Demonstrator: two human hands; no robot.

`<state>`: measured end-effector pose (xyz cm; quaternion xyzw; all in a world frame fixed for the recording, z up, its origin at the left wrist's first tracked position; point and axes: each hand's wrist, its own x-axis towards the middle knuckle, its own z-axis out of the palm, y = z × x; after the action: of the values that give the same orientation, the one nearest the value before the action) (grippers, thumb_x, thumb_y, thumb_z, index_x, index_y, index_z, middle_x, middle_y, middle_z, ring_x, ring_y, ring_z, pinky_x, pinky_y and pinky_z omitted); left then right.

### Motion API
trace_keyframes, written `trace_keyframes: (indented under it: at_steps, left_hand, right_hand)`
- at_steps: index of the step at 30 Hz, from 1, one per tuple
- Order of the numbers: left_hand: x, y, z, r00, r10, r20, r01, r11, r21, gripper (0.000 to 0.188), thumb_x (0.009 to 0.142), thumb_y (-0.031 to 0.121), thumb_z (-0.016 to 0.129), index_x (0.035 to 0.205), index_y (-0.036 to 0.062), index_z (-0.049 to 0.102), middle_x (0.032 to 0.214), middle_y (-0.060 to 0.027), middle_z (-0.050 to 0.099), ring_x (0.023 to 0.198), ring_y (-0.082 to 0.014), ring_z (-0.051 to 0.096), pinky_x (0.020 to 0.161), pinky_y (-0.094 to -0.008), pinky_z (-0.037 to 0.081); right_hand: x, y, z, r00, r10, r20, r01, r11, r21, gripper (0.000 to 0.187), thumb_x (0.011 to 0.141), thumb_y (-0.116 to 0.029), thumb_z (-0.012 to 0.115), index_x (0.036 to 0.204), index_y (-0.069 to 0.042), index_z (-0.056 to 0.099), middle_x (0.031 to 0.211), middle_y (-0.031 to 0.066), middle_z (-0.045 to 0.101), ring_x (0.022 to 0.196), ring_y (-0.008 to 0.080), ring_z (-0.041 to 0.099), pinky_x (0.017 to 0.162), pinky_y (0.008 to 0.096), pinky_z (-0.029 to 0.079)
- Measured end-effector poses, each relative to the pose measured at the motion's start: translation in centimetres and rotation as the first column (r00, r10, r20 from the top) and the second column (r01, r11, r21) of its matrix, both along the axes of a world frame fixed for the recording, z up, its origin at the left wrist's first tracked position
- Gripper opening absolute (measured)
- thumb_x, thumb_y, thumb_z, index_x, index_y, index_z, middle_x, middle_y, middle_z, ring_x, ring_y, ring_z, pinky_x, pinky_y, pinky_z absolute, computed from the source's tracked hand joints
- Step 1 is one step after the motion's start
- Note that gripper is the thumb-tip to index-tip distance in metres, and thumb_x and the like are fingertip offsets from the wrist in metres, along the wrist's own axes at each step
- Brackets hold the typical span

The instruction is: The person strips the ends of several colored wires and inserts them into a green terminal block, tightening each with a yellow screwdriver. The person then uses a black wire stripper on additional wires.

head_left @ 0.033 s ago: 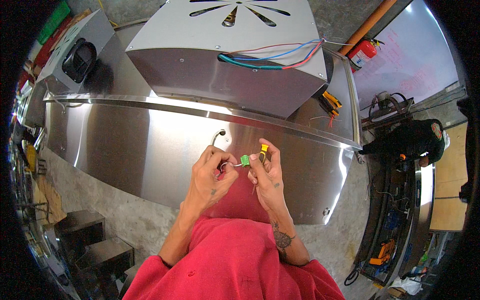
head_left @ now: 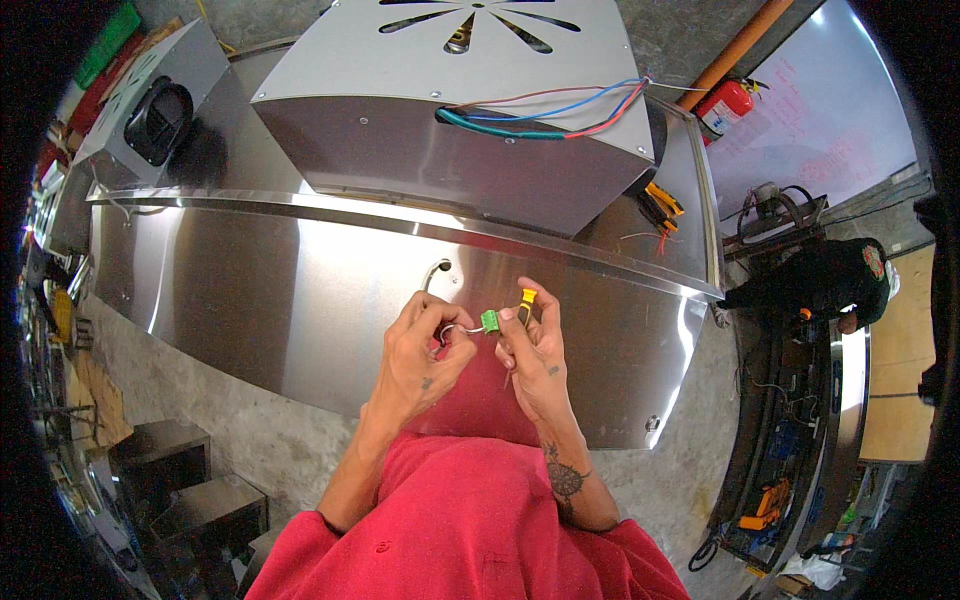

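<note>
My left hand (head_left: 420, 350) is closed in a pinch on thin, pale wires (head_left: 470, 329), whose ends run to a green terminal block (head_left: 490, 321). Thumb and fingers of my right hand (head_left: 538, 362) grip that block by its right side. The same hand also holds a small screwdriver (head_left: 527, 302) with a yellow and black handle; a thin shaft shows below the palm. Behind my left fingers a pale cable (head_left: 430, 276) comes out of a hole in the upright stainless steel panel (head_left: 340, 290). Where the wires enter the block is too small to make out.
A large metal housing (head_left: 450, 175) stands on the steel top, with blue, red and brown wires (head_left: 560, 115) hanging from it. Yellow-handled pliers (head_left: 662, 205) lie to its right. A smaller housing (head_left: 160, 100) is far left. At right, a person (head_left: 820, 285) bends by a workbench.
</note>
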<state>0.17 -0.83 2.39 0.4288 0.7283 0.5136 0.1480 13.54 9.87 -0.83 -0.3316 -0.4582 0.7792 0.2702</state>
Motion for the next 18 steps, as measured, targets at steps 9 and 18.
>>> trace_keyframes:
  at_steps: [9,18]
  left_hand:
    - [-0.5,0.8,-0.1,1.0,-0.002,-0.001,0.002,1.0,-0.013,0.012,0.087,-0.002,0.07,0.098,0.0017,0.071,0.092,-0.0105,0.067,0.079,-0.0193,0.066,0.073,-0.0335,0.055]
    - [-0.2,1.3,-0.6,0.994,0.024,0.102,-0.025,1.0,0.014,0.013,0.093,0.004,0.074,0.106,0.0014,0.076,0.095,-0.011,0.071,0.081,-0.018,0.068,0.076,-0.0327,0.055]
  right_hand:
    - [-0.4,0.9,-0.1,1.0,0.017,0.015,-0.017,0.998,0.058,0.056,0.107,-0.021,0.068,0.154,-0.014,0.038,0.097,-0.0018,0.059,0.078,0.0045,0.051,0.065,0.0215,0.042]
    - [-0.8,1.2,-0.1,0.995,-0.066,0.077,0.044,0.965,0.26,0.058,0.106,-0.009,0.067,0.155,-0.01,0.036,0.105,0.0036,0.064,0.09,0.0062,0.059,0.077,0.0227,0.047]
